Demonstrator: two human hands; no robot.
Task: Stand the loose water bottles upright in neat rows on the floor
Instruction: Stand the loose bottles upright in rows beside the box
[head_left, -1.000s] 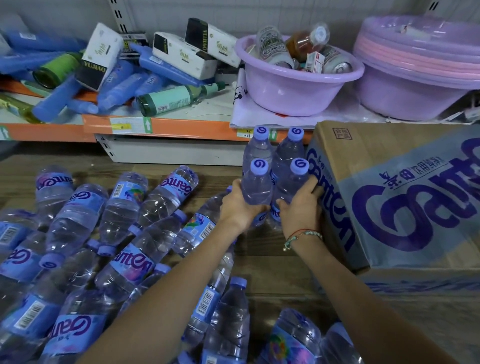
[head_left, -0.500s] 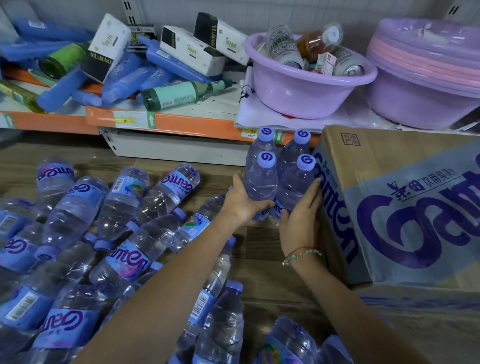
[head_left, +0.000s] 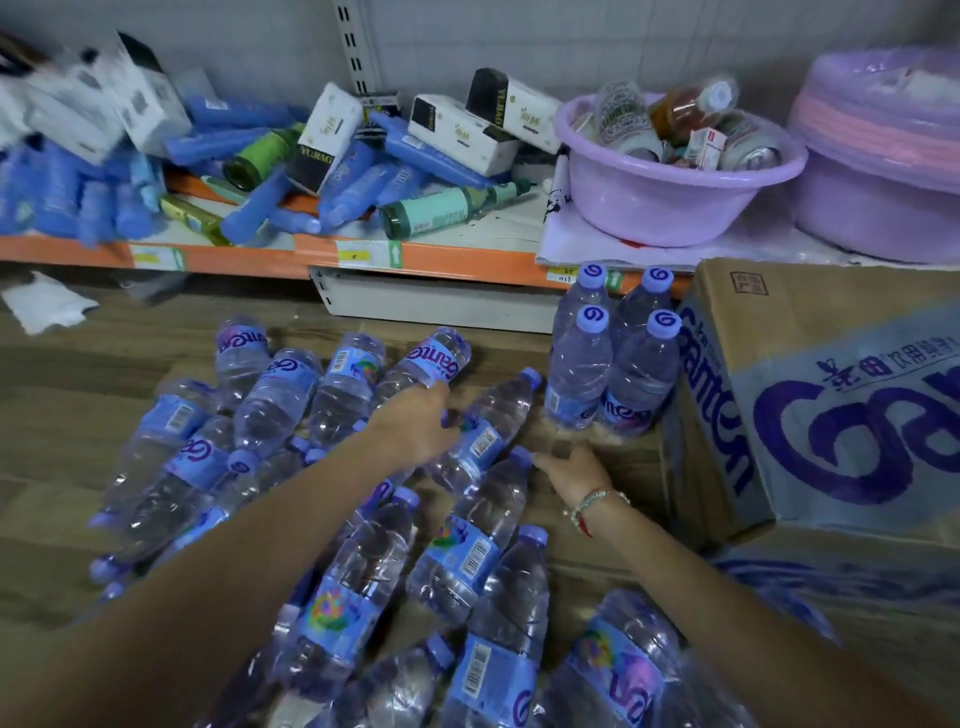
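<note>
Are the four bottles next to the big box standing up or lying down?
Standing up. The four bottles beside the cardboard box have their purple caps pointing up and their bottoms on the floor, in two rows of two.

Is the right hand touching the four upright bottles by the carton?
Apart. The head view shows bare floor between the right hand and the four upright bottles.

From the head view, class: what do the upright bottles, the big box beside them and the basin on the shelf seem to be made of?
Upright bottles: clear, glossy thin plastic, see-through with highlights.
Box: matte brown corrugated cardboard, probably, with printed blue lettering.
Basin: smooth lilac plastic, slightly shiny, likely moulded.
</note>
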